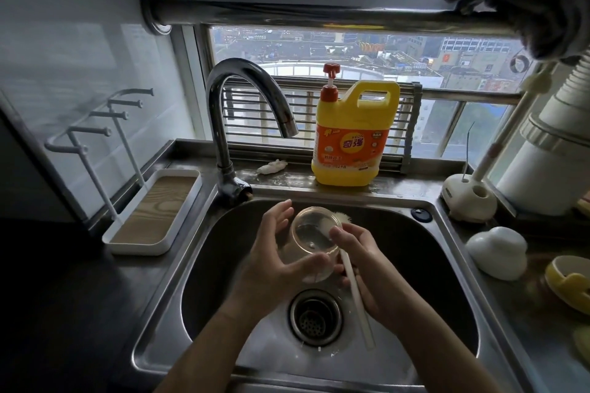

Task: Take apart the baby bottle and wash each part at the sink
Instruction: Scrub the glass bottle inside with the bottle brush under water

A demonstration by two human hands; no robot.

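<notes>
A clear baby bottle body (pixel 311 238) is held over the steel sink (pixel 204 271), above the drain, its base turned toward me. My left hand (pixel 274 252) cups it from the left, thumb under it and fingers loosely spread behind it. My right hand (pixel 360 268) grips the white handle of a bottle brush (pixel 352 290). The bristle head shows just past the bottle's far rim. The handle slants down toward the sink's front right. No water runs from the chrome faucet (pixel 242 99).
A yellow dish-soap jug (pixel 351 134) with a red pump stands on the ledge behind the sink. A white drying rack with a tray (pixel 153 210) sits at left. On the right counter are a white brush stand (pixel 469 198), a white cap-like part (pixel 495 252) and a yellow-rimmed item (pixel 568 284).
</notes>
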